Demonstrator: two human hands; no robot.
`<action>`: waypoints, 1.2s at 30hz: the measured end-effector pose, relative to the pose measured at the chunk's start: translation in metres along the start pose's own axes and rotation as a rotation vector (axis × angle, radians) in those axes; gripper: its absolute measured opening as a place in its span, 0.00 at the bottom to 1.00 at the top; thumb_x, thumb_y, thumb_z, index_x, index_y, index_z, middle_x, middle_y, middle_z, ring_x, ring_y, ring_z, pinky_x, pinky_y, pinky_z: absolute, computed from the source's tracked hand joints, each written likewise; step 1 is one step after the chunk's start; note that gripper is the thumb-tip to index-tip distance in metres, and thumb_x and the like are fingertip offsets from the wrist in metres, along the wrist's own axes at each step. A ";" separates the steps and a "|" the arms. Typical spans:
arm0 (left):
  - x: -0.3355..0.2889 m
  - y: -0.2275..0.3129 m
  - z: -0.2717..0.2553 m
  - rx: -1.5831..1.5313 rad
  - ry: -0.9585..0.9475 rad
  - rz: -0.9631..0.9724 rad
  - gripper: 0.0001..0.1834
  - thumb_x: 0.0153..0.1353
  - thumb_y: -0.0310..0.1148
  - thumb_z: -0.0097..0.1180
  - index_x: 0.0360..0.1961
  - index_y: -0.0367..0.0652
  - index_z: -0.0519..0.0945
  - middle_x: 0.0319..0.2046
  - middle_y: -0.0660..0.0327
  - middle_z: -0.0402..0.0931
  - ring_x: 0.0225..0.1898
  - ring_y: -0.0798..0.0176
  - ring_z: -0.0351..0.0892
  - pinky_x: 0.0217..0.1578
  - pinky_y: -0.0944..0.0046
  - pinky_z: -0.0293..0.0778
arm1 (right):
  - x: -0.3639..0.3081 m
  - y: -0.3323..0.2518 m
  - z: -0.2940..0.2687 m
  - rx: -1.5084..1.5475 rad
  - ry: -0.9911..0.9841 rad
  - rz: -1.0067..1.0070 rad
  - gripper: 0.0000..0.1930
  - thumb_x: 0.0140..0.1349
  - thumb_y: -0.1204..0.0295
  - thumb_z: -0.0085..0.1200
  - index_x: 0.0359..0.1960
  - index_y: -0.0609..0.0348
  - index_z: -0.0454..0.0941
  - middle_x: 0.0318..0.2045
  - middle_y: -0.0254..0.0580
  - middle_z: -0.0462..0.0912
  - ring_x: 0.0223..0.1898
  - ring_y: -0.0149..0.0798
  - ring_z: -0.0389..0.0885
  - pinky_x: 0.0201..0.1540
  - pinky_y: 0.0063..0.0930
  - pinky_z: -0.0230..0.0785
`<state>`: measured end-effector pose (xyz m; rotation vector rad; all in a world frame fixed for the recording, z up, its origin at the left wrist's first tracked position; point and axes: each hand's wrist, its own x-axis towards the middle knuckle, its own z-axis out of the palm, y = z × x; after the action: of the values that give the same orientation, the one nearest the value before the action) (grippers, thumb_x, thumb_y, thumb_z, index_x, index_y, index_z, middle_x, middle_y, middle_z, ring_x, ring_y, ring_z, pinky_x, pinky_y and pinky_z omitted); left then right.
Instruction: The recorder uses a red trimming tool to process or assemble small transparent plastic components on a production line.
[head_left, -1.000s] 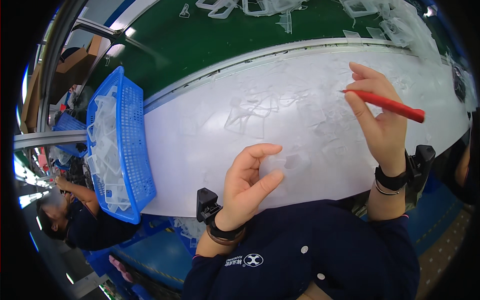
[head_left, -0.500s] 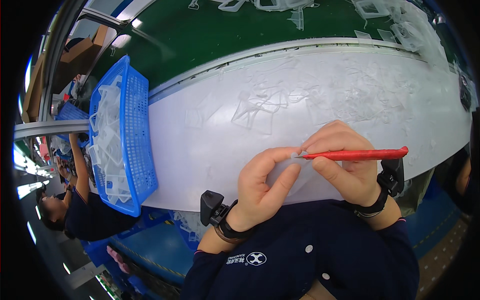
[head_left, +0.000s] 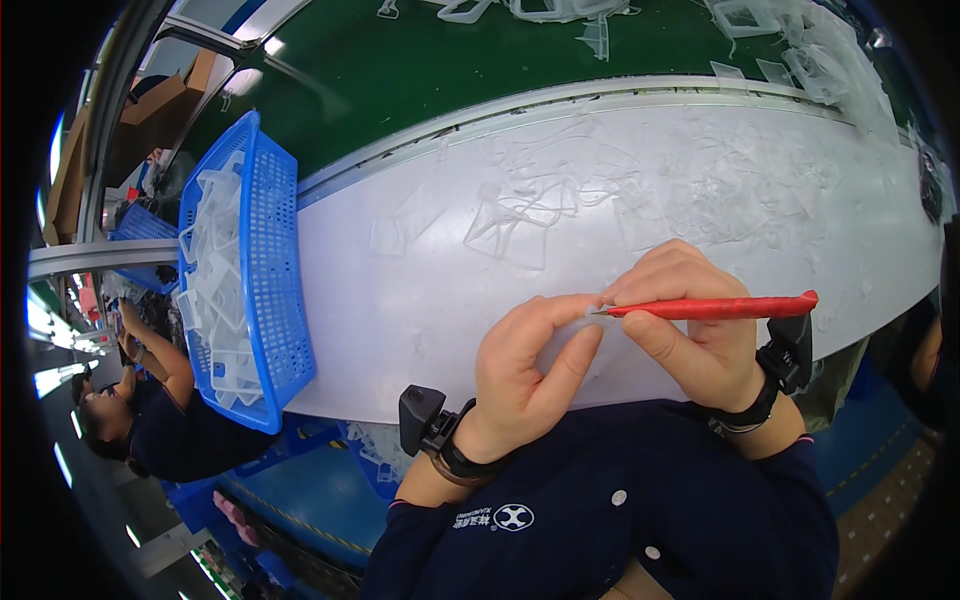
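Near the lower centre of the frame, both hands meet just over the near edge of the white counter (head_left: 420,330). Left hand (head_left: 525,365) has thumb and fingers pinched shut on a small clear plastic piece (head_left: 583,312), barely visible betw. the fingertips. Right hand (head_left: 690,320) is closed round a red pen-like tool (head_left: 715,307), held roughly level, w/ its metal tip touching the piece at the left fingertips.

Step in hand, as I judge it: trimming or picking at the piece's edge w/ the tool tip. Next move prob. calls for a steady left pinch and small, controlled tip strokes, since the part is thin and see-through, so easy to slip or lose sight of.

Surface: the counter is long and pale, w/ more clear plastic frames (head_left: 520,215) scattered centre to upper right. Blue mesh basket (head_left: 265,300) at left, part-filled w/ the same kind of clear parts. Beyond the counter, a green belt (head_left: 420,70) carries more clear pieces along the top. Room looks like a factory line; another person (head_left: 150,420) sits at lower left, well apart.
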<state>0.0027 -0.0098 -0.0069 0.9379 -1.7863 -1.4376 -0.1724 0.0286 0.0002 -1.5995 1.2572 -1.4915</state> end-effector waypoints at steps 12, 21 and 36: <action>0.012 0.000 0.000 0.387 0.078 0.445 0.09 0.49 0.21 0.59 0.33 0.37 0.77 0.18 0.58 0.70 0.18 0.58 0.68 0.19 0.63 0.62 | -0.002 0.004 0.006 -0.511 -0.009 -0.505 0.13 0.44 0.71 0.61 0.32 0.59 0.76 0.35 0.43 0.80 0.31 0.39 0.78 0.27 0.28 0.70; 0.000 0.004 -0.005 0.001 0.016 0.085 0.10 0.54 0.20 0.56 0.39 0.36 0.77 0.27 0.59 0.76 0.25 0.66 0.72 0.29 0.70 0.67 | 0.009 0.010 -0.027 -0.435 0.252 -0.095 0.06 0.54 0.77 0.56 0.33 0.63 0.76 0.38 0.49 0.80 0.36 0.45 0.79 0.40 0.31 0.70; 0.008 -0.008 -0.014 -0.813 -0.148 -0.234 0.29 0.71 0.45 0.26 0.57 0.30 0.64 0.38 0.57 0.71 0.32 0.70 0.66 0.39 0.69 0.66 | -0.029 0.029 -0.002 1.153 -0.097 0.525 0.10 0.64 0.68 0.47 0.35 0.63 0.73 0.36 0.42 0.76 0.39 0.35 0.74 0.45 0.28 0.65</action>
<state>0.0113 -0.0252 -0.0122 0.6149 -1.0121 -2.1753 -0.1783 0.0451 -0.0367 -0.5092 0.4696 -1.3360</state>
